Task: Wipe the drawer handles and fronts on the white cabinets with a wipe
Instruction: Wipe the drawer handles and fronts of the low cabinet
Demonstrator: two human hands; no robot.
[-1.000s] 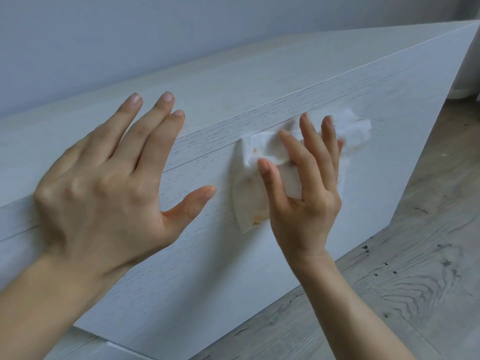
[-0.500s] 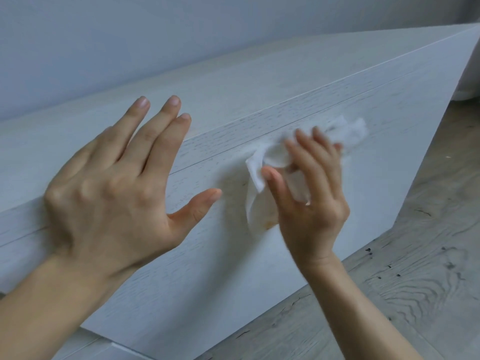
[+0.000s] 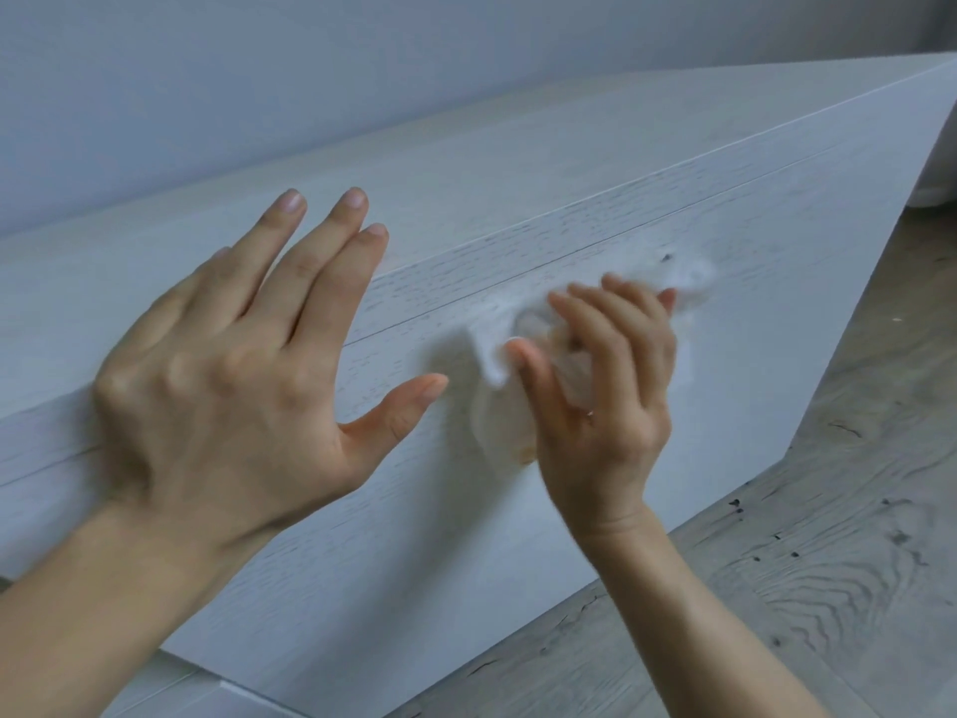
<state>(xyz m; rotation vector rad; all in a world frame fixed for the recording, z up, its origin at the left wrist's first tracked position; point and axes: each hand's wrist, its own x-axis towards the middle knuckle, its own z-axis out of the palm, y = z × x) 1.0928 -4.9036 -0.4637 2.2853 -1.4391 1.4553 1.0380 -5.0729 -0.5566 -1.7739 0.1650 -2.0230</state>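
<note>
A low white cabinet with a wood-grain drawer front runs across the view. My right hand presses a crumpled white wipe against the drawer front just under the seam below the top panel. The wipe is blurred and shows a small brownish stain at its lower edge. My left hand lies flat and open on the cabinet's top front edge, fingers spread, thumb pointing toward the wipe. No handle is visible on the drawer.
A pale grey wall stands behind the cabinet. Grey wood-plank floor lies to the right and below. The cabinet's right end is near the frame's edge, with a white object just beyond it.
My right hand has curled its fingers and bunched the wipe, sliding it slightly down and right along the drawer front. My left hand has stayed in place.
</note>
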